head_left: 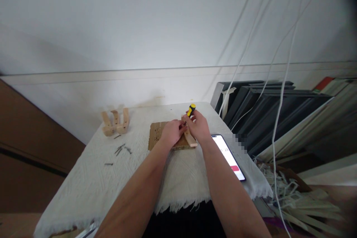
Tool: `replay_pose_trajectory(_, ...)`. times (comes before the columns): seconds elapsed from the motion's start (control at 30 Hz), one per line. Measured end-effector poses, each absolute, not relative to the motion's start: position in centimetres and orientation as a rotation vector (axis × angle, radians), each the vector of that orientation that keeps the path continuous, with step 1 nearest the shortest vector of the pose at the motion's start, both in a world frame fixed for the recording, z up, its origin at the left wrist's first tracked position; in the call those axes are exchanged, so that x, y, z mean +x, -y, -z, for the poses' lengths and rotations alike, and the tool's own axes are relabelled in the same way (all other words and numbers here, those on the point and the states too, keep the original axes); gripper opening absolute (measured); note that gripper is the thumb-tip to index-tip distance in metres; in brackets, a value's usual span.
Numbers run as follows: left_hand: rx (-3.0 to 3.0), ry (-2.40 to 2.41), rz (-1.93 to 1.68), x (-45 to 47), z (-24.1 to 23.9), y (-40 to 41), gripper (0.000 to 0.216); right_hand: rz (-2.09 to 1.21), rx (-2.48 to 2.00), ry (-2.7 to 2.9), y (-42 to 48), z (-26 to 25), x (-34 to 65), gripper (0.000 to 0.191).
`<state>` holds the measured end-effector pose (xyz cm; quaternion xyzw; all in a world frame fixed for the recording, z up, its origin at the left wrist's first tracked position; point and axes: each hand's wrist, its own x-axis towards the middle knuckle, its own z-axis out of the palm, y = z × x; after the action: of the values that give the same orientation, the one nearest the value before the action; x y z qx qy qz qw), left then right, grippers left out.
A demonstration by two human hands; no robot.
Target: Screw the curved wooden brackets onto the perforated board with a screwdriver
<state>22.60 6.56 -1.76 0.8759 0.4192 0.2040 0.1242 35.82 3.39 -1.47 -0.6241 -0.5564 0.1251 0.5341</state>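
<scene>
My right hand (199, 126) is closed round a yellow-and-black screwdriver (191, 110), whose handle sticks up past the fingers. My left hand (172, 132) rests on a flat wooden board (156, 132) and pinches something small at the screwdriver's tip, too small to make out. A pale wooden leg piece (190, 139) lies against the board's right edge, under my right hand. Both hands meet over the board's far right corner.
A white textured cloth (92, 182) covers the small table. Three wooden leg pieces (115, 122) stand at the back left, with loose dark screws (121, 150) in front of them. A phone (230, 157) lies lit at the right. Dark frames (267, 108), white cables and scrap strips crowd the right side.
</scene>
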Motion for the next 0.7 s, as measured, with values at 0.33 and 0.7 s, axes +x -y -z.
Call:
replay_pose_trajectory(0.33,2.557,-1.209,-0.568,22.62,1.63,-6.55,0.031,-0.210,-1.449,1.405,-3.23,1.40,35.79,0.031)
replay_pose_trajectory(0.7,2.591,-1.180,-0.569,22.40,1.53,-6.51,0.036,-0.463,-1.318,1.253,-2.95,1.66,35.63,0.034)
